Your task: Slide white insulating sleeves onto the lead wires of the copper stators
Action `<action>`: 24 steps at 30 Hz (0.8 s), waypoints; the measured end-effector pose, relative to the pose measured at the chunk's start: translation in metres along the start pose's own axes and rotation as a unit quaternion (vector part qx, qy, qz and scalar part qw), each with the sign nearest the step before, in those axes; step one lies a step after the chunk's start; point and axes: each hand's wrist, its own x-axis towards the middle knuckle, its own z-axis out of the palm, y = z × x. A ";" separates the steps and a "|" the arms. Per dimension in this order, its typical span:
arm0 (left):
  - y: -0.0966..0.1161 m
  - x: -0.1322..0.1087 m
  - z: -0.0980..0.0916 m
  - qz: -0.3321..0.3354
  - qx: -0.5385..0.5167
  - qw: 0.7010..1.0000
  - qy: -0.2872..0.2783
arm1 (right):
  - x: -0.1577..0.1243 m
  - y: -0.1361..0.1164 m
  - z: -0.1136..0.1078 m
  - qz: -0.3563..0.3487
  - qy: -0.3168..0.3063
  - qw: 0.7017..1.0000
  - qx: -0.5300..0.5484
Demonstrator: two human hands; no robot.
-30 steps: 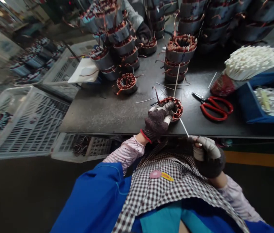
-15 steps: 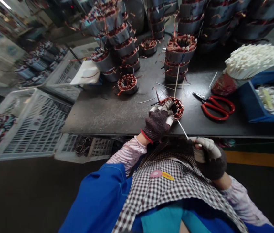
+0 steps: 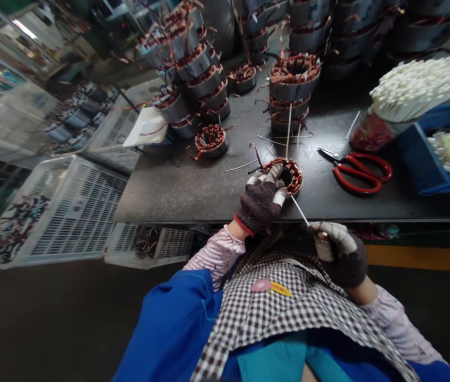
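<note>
A small motor stator (image 3: pixel 295 178) with copper windings lies near the table's front edge. My left hand (image 3: pixel 262 197), in a dark glove with taped fingertips, is closed on its left side, fingers over the windings. A thin white strip (image 3: pixel 300 210), apparently a cable tie, runs taut from the stator's near side to my right hand (image 3: pixel 340 252). That hand is closed on the strip's end, just off the table edge; the fingers partly hide the grip. Another white strip (image 3: pixel 289 130) stands up behind the stator.
Red-handled scissors (image 3: pixel 362 172) lie right of the stator. Beyond them stand a bundle of white ties (image 3: pixel 420 87) and a blue bin (image 3: pixel 420 164). Stacked stators (image 3: pixel 294 87) fill the back. A single stator (image 3: pixel 210 140) sits left, with white plastic crates (image 3: pixel 74 209) beside the table.
The view has shifted slightly, so the surroundings sit differently in the picture. Both hands keep nearly the same pose, with the white strip still stretched between the stator and my right hand.
</note>
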 end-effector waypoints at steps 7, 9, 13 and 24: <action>-0.003 -0.002 -0.003 0.011 0.004 1.000 0.007 | 0.013 -0.006 0.003 -0.062 0.005 0.997 -0.034; -0.004 -0.002 -0.002 0.013 0.008 1.000 0.017 | 0.013 -0.007 0.000 -0.064 -0.004 0.997 -0.034; -0.005 -0.002 0.001 0.011 0.039 0.999 0.011 | 0.021 -0.005 0.001 -0.079 -0.005 0.997 -0.026; 0.002 -0.008 0.001 -0.024 -0.064 0.996 0.048 | 0.035 -0.004 0.013 -0.005 -0.029 0.999 0.038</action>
